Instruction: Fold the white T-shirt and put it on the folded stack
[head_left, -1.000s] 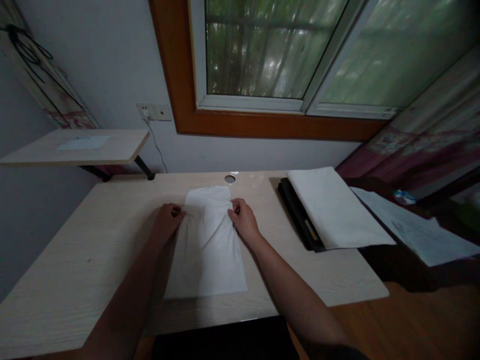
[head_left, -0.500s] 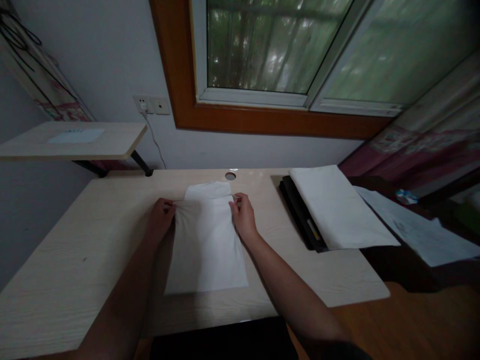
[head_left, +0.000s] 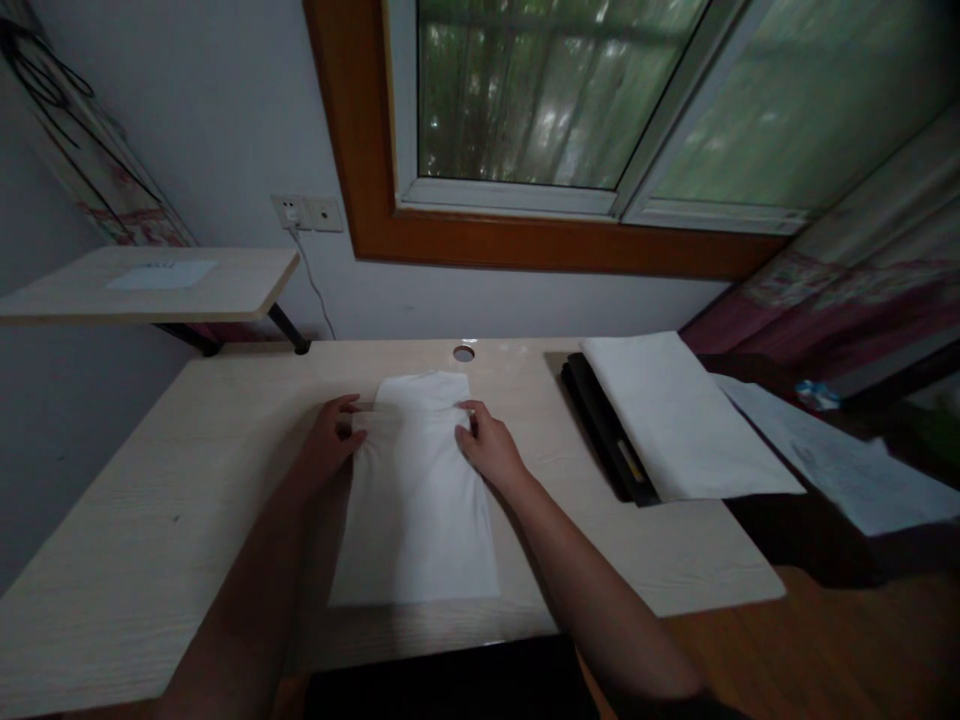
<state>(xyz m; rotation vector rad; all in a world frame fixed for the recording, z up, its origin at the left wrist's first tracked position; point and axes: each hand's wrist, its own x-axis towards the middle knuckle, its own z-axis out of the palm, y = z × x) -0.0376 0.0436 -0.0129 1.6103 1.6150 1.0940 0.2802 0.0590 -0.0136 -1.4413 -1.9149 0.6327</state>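
A white cloth bag (head_left: 416, 510) lies flat on the pale wooden desk in front of me, with a narrower white flap (head_left: 424, 390) sticking out past its top edge. My left hand (head_left: 330, 440) is at the bag's upper left corner, thumb on the cloth and index finger stretched along the top edge. At the upper right corner, my right hand (head_left: 491, 445) has its thumb on the cloth and its index finger at the edge. Both hands appear to hold the sides lightly; the fingertips under the cloth are hidden.
To the right, a large white sheet (head_left: 682, 420) rests on a black folder-like stack (head_left: 607, 430). Another paper (head_left: 840, 450) lies beyond the desk edge. A raised shelf (head_left: 247, 275) stands at the back left. The desk (head_left: 187, 530) has a cable hole (head_left: 464, 354) near the wall.
Both hands have loosened their pinch on the bag's upper corners, and their thumbs have come down onto the cloth. The top edge now lies straighter, less pulled out at the corners.
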